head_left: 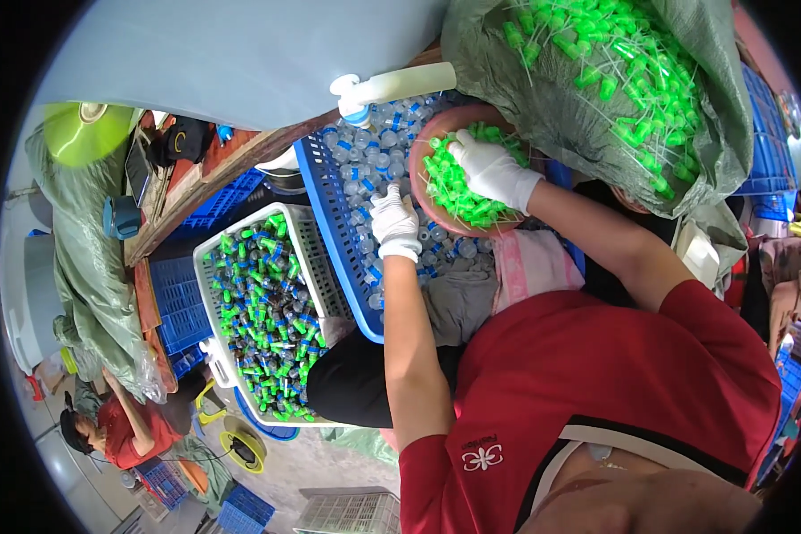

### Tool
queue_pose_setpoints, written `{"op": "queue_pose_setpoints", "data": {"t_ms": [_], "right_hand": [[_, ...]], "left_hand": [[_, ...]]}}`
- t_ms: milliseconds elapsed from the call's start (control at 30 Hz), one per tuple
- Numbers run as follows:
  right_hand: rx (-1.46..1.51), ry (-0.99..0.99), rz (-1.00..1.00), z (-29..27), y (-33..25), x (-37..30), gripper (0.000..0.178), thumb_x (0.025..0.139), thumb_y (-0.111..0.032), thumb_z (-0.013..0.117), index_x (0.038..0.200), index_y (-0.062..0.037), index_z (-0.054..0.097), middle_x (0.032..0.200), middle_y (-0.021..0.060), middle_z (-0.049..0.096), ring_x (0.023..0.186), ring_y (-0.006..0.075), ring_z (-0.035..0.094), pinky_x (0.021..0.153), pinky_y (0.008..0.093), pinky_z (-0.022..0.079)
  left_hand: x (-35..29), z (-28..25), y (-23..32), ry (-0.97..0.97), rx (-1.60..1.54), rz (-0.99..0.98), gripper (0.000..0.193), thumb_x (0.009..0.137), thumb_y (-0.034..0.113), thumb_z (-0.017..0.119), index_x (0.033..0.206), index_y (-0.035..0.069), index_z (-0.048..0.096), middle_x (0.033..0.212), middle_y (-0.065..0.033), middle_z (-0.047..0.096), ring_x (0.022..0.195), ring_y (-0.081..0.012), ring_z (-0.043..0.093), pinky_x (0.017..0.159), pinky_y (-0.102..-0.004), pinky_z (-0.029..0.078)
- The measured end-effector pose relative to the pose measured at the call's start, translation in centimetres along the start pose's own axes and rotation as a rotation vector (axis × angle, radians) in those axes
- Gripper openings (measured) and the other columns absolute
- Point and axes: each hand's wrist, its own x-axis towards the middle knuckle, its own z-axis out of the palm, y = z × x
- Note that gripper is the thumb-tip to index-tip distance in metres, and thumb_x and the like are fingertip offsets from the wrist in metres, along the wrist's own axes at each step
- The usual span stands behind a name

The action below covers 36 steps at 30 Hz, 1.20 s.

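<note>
My left hand (395, 222), in a white glove, is over the small clear bottles (365, 165) with blue bands that fill a blue basket (326, 209). Its fingers are curled in; what they hold, if anything, is hard to see. My right hand (491, 169), gloved too, reaches into a pink bowl (421, 198) of bright green pump tops (458, 200) with thin tubes. The fingers of that hand bend down onto the pile, and their tips are partly hidden among the green pieces. The bowl rests on the bottles in the basket.
A white crate (206, 267) of dark bottles with green tops stands at the left. A large grey-green sack (507, 89) of green pump tops lies open at the upper right. A white spout (400, 84) juts over the basket. Another person (133, 427) sits at the far left.
</note>
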Motion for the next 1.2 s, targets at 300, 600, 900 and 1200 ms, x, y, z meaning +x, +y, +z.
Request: {"op": "queue_pose_setpoints", "data": {"t_ms": [300,600,900,1200], "right_hand": [[0.164,0.202,-0.054,-6.6,-2.9,-2.2,0.022,0.086,-0.01,0.065,0.105,-0.0016,0.057,0.096,0.0189,0.063,0.077,0.0387,0.066,0.069,0.0452,0.052],[0.346,0.599,-0.256,-13.7,-6.7,-0.6,0.022,0.088,-0.005,0.066,0.109,-0.0016,0.059,0.089,0.014,0.067,0.078,0.0338,0.067,0.069,0.0378,0.054],[0.355,0.588,-0.15,-15.7,-7.4,-0.3,0.029,0.09,0.004,0.061,0.119,-0.0008,0.061,0.1,0.0149,0.07,0.081,0.0278,0.069,0.073,0.0313,0.053],[0.258,0.542,-0.172,-15.5,-6.9,-0.2,0.027,0.089,0.003,0.063,0.115,-0.0011,0.064,0.104,0.0156,0.07,0.082,0.0314,0.069,0.072,0.0323,0.053]], "left_hand": [[0.2,-1.0,-2.0,0.056,-1.277,-0.229,0.043,0.092,0.018,0.07,0.131,0.008,0.055,0.106,-0.0098,0.063,0.08,-0.0195,0.062,0.067,-0.0301,0.05],[3.5,-10.0,7.3,0.037,-1.798,-0.082,0.05,0.096,0.019,0.067,0.14,0.006,0.045,0.115,-0.0092,0.062,0.078,-0.0134,0.059,0.067,-0.024,0.048],[3.8,-11.3,10.1,0.071,-1.795,0.026,0.044,0.097,0.012,0.062,0.136,0.003,0.044,0.126,-0.0117,0.056,0.103,-0.0217,0.063,0.088,-0.0355,0.055],[4.0,-10.6,9.2,0.043,-1.784,0.043,0.048,0.095,0.012,0.065,0.138,0.008,0.045,0.13,-0.0118,0.057,0.115,-0.0288,0.061,0.096,-0.0418,0.051]]}}
